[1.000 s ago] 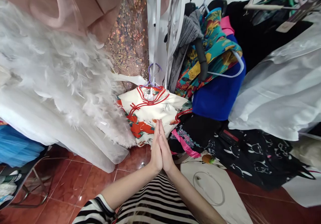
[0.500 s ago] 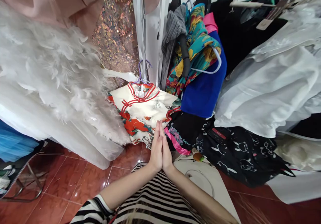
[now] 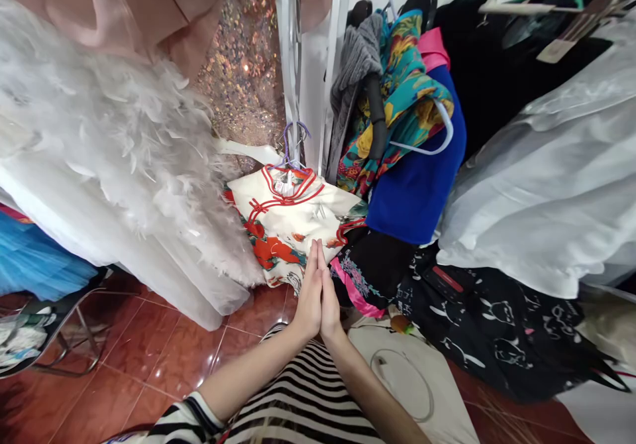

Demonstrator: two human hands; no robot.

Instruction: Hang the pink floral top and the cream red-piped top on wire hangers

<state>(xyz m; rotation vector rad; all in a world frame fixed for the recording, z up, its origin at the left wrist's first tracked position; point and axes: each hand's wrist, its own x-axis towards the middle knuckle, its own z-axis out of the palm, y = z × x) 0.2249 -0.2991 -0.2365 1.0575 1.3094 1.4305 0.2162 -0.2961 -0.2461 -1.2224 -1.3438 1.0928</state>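
Observation:
My left hand [image 3: 309,301] and my right hand [image 3: 328,305] are pressed palm to palm, fingers stretched straight and pointing away from me. Nothing shows between them. Just beyond the fingertips hangs a white top [image 3: 293,212] with red piping, knotted red fastenings and orange-red flowers. Its purple hanger [image 3: 291,152] hooks near a white metal post [image 3: 291,66]. Close to the right of my fingers is a black embroidered garment [image 3: 372,265] with a pink edge.
A white feathered dress [image 3: 149,166] and a sequined garment [image 3: 243,66] hang left. On the right are a blue garment [image 3: 422,179], a teal floral garment [image 3: 397,93], a white satin dress [image 3: 541,185] and a black printed bag [image 3: 497,325]. Red tiles [image 3: 163,344] cover the floor.
The view has shifted slightly, so the clothes on the right sit farther right and the blue tulle at left shows more. My hands stay pressed together.

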